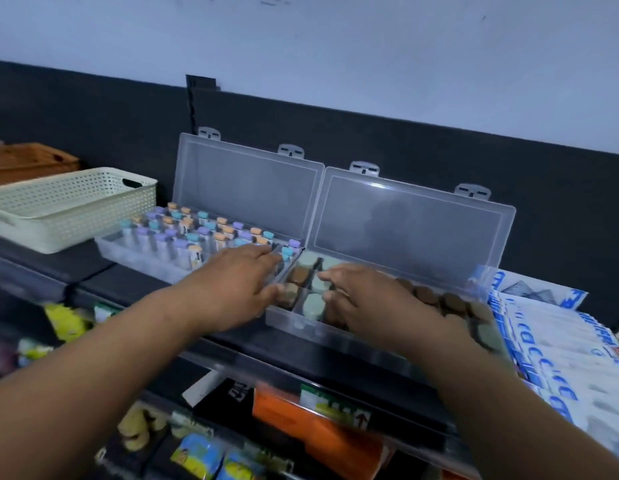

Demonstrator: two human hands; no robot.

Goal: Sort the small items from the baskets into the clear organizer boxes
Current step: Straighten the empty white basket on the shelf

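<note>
Dark shelf top (93,271) against a black wall band, pale wall above. Two clear boxes side by side on it, both lids swung up and leaning back.

Left organizer box (145,259): packed with upright vials (173,237), caps purple, teal and orange, in rows.

Right organizer box (301,323): divided into compartments, pale green round pieces (313,306) at its left end, brown round pieces (450,301) along the right part.

Cream perforated basket (69,209) left of the boxes, just beside the vial box, contents hidden by its wall.

Left hand (238,282): reaching over the seam between the two boxes, fingers fairly straight and spread, thumb down near the left end wall of the right box. Blurred.

Right hand (363,296): over the right box, fingers bent down onto the pale green pieces; pinching one or only touching, cannot tell through the blur.

White-and-blue packets (550,327) stacked right of the boxes. Packaged goods (311,427) on the lower shelf beneath the forearms.
</note>
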